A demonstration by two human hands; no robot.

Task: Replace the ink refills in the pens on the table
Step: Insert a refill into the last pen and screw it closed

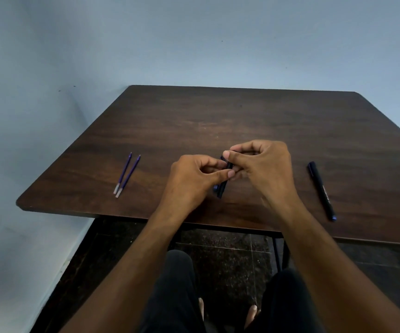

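Note:
Both hands meet over the middle of the dark wooden table (242, 121). My left hand (194, 179) and my right hand (264, 169) pinch a dark pen (223, 186) between thumbs and fingers. Its lower end pokes out below my fingers, close to the tabletop, and its upper part is hidden by my fingers. Two thin purple ink refills (127, 175) lie side by side on the left of the table. A second dark pen (322, 190) with its cap on lies on the right, near the front edge.
The table stands against a pale blue wall (194, 44), with its left corner near the wall. My knees in dark trousers (177, 292) and a speckled dark floor (230, 260) show below the table's front edge.

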